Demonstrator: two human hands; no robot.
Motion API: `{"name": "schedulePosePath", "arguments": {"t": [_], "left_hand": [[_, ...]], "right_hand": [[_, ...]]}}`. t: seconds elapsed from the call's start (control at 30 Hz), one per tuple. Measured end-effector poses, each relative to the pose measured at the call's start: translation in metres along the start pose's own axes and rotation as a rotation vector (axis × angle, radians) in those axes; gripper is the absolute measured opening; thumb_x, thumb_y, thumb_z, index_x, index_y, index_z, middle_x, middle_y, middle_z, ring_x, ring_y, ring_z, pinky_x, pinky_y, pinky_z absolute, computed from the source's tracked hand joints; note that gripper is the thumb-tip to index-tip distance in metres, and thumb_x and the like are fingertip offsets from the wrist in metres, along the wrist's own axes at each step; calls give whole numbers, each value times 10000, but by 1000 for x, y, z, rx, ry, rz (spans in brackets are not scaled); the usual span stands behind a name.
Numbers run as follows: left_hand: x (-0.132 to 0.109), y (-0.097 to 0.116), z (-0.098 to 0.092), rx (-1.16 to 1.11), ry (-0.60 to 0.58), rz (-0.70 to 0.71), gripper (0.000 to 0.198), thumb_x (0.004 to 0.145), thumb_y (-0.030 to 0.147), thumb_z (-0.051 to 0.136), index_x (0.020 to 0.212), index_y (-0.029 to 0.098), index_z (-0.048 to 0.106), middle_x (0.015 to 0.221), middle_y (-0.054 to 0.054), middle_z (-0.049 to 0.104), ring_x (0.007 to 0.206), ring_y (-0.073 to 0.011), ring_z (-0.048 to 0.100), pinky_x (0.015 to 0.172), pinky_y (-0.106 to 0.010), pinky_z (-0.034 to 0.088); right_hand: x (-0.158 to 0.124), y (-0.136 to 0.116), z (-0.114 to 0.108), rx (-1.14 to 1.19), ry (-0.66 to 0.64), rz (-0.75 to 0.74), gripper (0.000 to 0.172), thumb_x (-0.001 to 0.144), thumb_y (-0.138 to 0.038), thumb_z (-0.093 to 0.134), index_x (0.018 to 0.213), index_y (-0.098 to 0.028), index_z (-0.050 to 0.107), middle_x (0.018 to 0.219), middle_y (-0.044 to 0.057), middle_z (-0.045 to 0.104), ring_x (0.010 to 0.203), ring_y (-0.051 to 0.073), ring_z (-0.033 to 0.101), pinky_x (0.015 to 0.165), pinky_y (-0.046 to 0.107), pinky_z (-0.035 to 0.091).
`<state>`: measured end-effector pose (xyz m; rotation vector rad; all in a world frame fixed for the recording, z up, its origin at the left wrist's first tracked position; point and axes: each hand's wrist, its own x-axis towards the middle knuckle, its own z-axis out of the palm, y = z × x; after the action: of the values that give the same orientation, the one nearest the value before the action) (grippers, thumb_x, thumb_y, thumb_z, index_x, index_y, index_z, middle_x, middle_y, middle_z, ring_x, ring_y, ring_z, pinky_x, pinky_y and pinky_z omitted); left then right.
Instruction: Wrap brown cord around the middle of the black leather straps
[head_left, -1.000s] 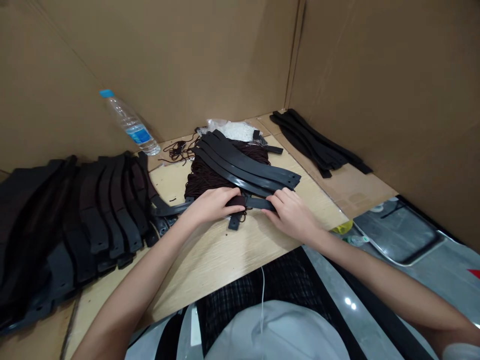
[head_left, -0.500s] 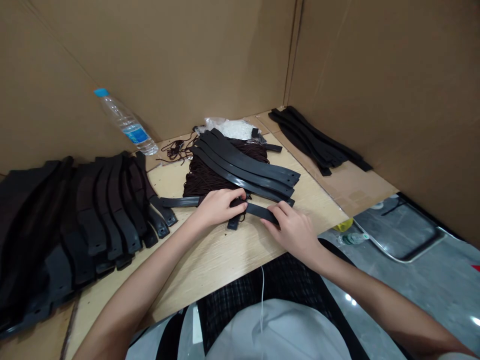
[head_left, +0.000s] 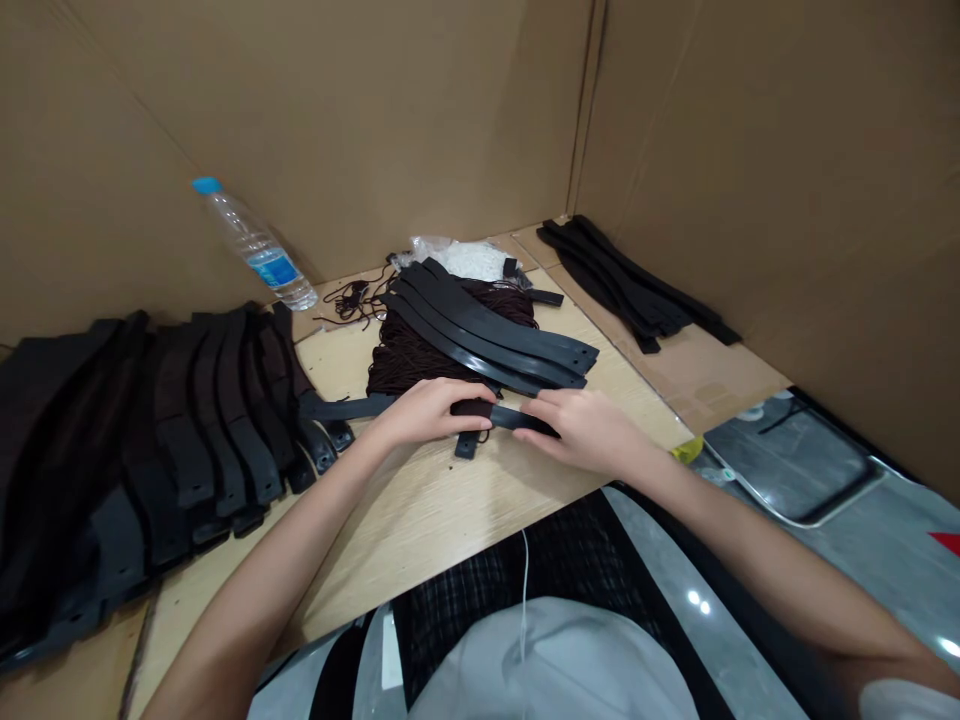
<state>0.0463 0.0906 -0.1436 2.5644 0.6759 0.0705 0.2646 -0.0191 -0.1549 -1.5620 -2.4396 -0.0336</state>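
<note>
A long black strap (head_left: 352, 407) lies across the wooden board (head_left: 442, 510) in front of me. My left hand (head_left: 426, 412) is closed over its middle. My right hand (head_left: 589, 428) is closed on its right end, fingers wrapped over it. A short dark piece (head_left: 469, 443) pokes out below my left hand. Just behind my hands sits a bundle of dark brown cord (head_left: 420, 355) with a few black straps (head_left: 495, 335) stacked on top.
A large fanned pile of dark straps (head_left: 150, 440) fills the left side. A water bottle (head_left: 255, 245) leans against the cardboard wall (head_left: 337, 120). More black straps (head_left: 637, 285) lie at the back right. A white plastic bag (head_left: 469, 258) sits behind the cord.
My right hand has slid a little up and left along the strap, closer to my left hand. The strap has shifted slightly leftwards.
</note>
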Motion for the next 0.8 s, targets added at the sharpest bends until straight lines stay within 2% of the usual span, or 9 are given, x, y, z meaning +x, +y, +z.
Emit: {"name": "schedulePosePath", "arguments": {"t": [0.07, 0.17, 0.33, 0.43, 0.57, 0.8], "left_hand": [[1, -1, 0, -22, -6, -8, 288, 887, 452, 583, 1108, 282, 655, 1089, 9, 732, 973, -189, 680, 825, -262, 461], [1, -2, 1, -55, -10, -17, 284, 878, 451, 589, 1083, 270, 666, 1042, 8, 738, 908, -179, 680, 793, -256, 466], [-1, 1, -1, -62, -21, -25, 285, 863, 429, 611, 1080, 256, 678, 1015, -3, 743, 860, -179, 678, 760, -256, 468], [-1, 3, -2, -31, -30, -27, 274, 857, 417, 630, 1074, 259, 687, 1027, -2, 746, 874, -180, 685, 756, -250, 464], [-3, 7, -3, 6, -57, 1, 285, 862, 431, 634, 1091, 273, 693, 1047, 3, 748, 929, -188, 689, 775, -251, 460], [-8, 23, -11, 41, -161, 19, 303, 860, 437, 642, 1118, 297, 719, 1029, 2, 763, 916, -190, 694, 741, -231, 452]], "right_hand": [[15, 7, -6, 18, 45, -118, 254, 970, -293, 480, 1002, -163, 696, 896, 74, 692, 833, 196, 628, 682, 298, 424], [43, 18, -6, -26, 73, -236, 227, 910, -131, 509, 997, -155, 717, 1017, 108, 675, 992, 231, 585, 829, 346, 446], [80, 27, 10, -10, -20, -496, 169, 858, -130, 596, 953, -156, 734, 1239, 126, 615, 1168, 246, 533, 981, 397, 416], [89, 29, 16, -44, -45, -603, 191, 891, -154, 571, 1006, -150, 724, 1259, 124, 615, 1223, 241, 513, 1025, 414, 400], [89, 38, 17, -95, -70, -669, 206, 915, -149, 544, 1030, -174, 713, 1176, 88, 654, 1202, 204, 540, 1034, 378, 418], [86, 52, 16, -102, -26, -667, 269, 935, -129, 491, 1128, -150, 678, 1235, 108, 648, 1272, 219, 527, 1054, 383, 449]]}}
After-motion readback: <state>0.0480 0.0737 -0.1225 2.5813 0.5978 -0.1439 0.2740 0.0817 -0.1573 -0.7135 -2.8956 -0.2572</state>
